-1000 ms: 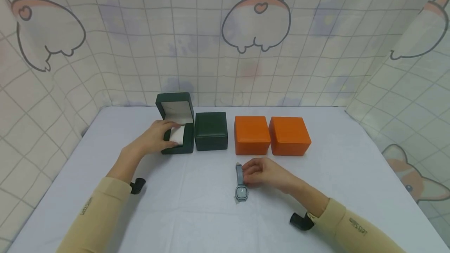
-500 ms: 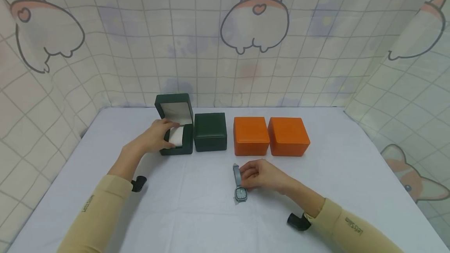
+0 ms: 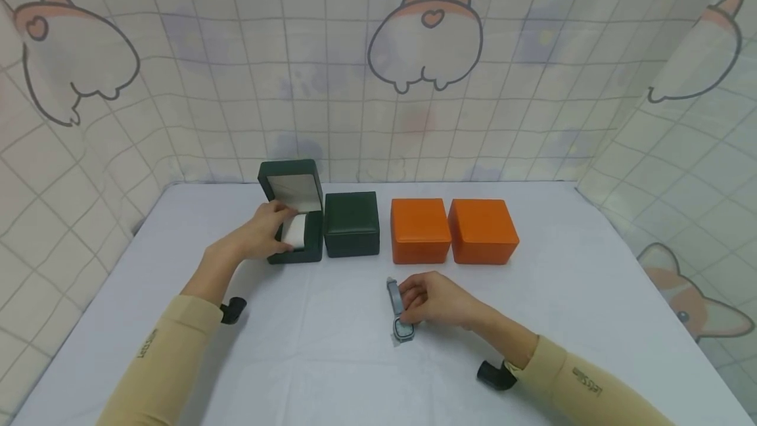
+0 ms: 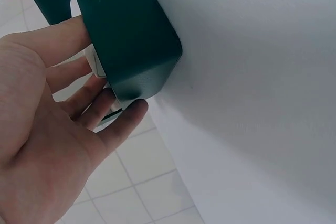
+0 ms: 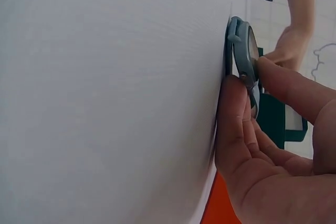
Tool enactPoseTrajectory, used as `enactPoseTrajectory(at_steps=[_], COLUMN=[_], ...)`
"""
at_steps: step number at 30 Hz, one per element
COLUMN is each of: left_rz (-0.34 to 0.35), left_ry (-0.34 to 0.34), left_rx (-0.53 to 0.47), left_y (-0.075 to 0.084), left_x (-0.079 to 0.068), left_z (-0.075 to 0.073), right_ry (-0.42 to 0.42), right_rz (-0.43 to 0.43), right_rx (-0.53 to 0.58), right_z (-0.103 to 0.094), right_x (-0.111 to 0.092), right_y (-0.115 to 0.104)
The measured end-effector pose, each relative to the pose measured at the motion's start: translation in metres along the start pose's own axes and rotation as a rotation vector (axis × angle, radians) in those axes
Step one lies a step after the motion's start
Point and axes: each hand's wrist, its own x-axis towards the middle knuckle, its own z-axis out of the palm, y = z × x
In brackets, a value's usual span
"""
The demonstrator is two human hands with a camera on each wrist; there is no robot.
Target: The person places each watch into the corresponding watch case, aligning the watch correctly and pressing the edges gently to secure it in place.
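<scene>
At the left, a dark green watch box [image 3: 312,256] stands with its lid up, showing a pale lining. My left hand [image 3: 257,235] reaches into it from the left and grips the white watch cushion [image 3: 296,231] between thumb and fingers. In the left wrist view the little finger [image 4: 132,115] lies along the outside of the green box. Near the middle of the table, my right hand [image 3: 439,301] pinches a grey-blue wristwatch [image 3: 404,331] by its right side. In the right wrist view the thumb is at the watch face [image 5: 253,48] and the fingers curl below and behind it.
A closed dark green box [image 3: 353,223] stands right beside the open one. Two closed orange boxes [image 3: 420,231] continue the row to the right. All sit on a white-covered table [image 3: 331,360], with a grid-patterned curtain [image 3: 331,51] behind and at the sides.
The right hand has shifted slightly left, its thumb now over the watch case; the watch has tilted a little. The left hand stays at the cushion. The whole head view has drifted slightly.
</scene>
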Motion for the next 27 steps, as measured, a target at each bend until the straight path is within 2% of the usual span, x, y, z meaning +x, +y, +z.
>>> enactPoseTrajectory(at_steps=[18,27], left_rz=[0.008,0.019], left_ry=[-0.003,0.029], left_rx=[0.007,-0.032], left_y=[-0.0001,-0.0044], left_x=[-0.0041,-0.0042], left_z=[-0.0015,-0.002], right_ry=[-0.041,-0.05], right_rz=[-0.042,-0.054], right_rx=[0.01,0.005], right_z=[0.0007,-0.0013], right_x=[-0.001,-0.0009], right_y=[-0.0043,-0.0036])
